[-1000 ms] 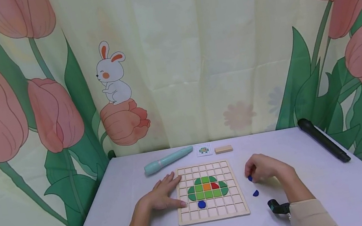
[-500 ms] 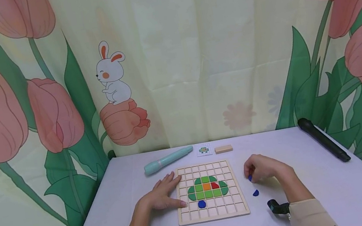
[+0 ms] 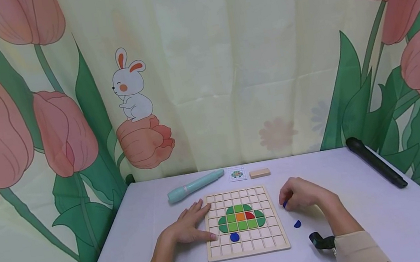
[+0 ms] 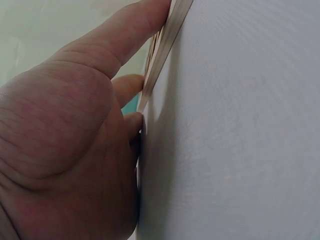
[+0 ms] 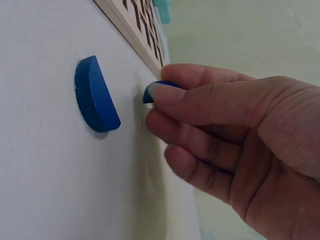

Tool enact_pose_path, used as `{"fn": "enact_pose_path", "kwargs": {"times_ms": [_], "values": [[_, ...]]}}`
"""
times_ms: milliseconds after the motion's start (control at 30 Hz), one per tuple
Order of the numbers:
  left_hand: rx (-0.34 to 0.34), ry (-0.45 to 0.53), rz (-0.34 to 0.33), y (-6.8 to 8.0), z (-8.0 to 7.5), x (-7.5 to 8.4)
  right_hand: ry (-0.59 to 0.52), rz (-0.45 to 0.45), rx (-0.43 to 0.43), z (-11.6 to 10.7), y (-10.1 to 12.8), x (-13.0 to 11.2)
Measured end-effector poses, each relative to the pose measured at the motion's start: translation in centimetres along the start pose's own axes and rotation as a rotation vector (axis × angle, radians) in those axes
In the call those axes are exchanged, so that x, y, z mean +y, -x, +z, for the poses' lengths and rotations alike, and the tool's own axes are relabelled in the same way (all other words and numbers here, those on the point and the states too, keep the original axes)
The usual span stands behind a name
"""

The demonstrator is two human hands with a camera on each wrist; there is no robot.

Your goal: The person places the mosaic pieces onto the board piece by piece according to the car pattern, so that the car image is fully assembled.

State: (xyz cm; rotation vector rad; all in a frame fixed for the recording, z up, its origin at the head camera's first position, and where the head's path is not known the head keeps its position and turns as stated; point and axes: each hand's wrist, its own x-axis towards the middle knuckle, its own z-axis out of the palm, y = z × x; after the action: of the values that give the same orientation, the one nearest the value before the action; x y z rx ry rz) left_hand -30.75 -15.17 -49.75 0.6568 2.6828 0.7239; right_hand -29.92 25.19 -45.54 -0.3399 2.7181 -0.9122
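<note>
My left hand [image 3: 187, 226] rests spread along the left edge of a wooden grid board [image 3: 269, 247], its thumb and fingertips on the rim. On the board sit green pieces [image 3: 232, 226], an orange square [image 3: 240, 216], a red piece [image 3: 249, 215] and, lower down, a blue round shape [image 3: 234, 237]. To the right of the board, my right hand [image 3: 304, 193] pinches a blue wooden piece [image 5: 156, 89] between thumb and fingers, which cover most of it. A second blue piece [image 5: 96, 95], shaped like a quarter circle, lies on the table beside that hand.
Behind the board lie a teal tube-shaped object [image 3: 196, 186], a small pattern card [image 3: 236, 174] and a pale wooden block [image 3: 259, 173]. A black rod [image 3: 376, 163] lies along the table's right edge. A tulip-printed curtain [image 3: 199, 68] hangs behind the table.
My right hand has shifted slightly left and away from me, toward the board, with the blue piece in its fingers. My left hand stays where it was.
</note>
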Motion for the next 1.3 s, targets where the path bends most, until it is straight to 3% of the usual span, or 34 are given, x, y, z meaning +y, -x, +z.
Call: {"fn": "enact_pose_path", "kwargs": {"times_ms": [233, 400, 700, 900, 1300], "values": [[0.002, 0.0, -0.003, 0.0, 0.1, 0.1, -0.065, -0.13, 0.097, 0.1, -0.8, -0.7], [0.001, -0.004, 0.002, 0.0, 0.0, 0.1, -0.129, -0.167, 0.168, 0.3, -1.0, -1.6], [-0.004, -0.006, -0.023, -0.1, 0.0, 0.0, -0.134, -0.231, 0.216, 0.9, -1.1, -3.0], [0.003, -0.016, -0.011, -0.2, 0.0, -0.1, -0.155, -0.276, 0.201, 1.4, -1.3, -3.7], [0.002, -0.009, -0.01, -0.1, 0.1, 0.0, -0.19, -0.34, 0.067, 2.5, -1.5, -4.8]]}}
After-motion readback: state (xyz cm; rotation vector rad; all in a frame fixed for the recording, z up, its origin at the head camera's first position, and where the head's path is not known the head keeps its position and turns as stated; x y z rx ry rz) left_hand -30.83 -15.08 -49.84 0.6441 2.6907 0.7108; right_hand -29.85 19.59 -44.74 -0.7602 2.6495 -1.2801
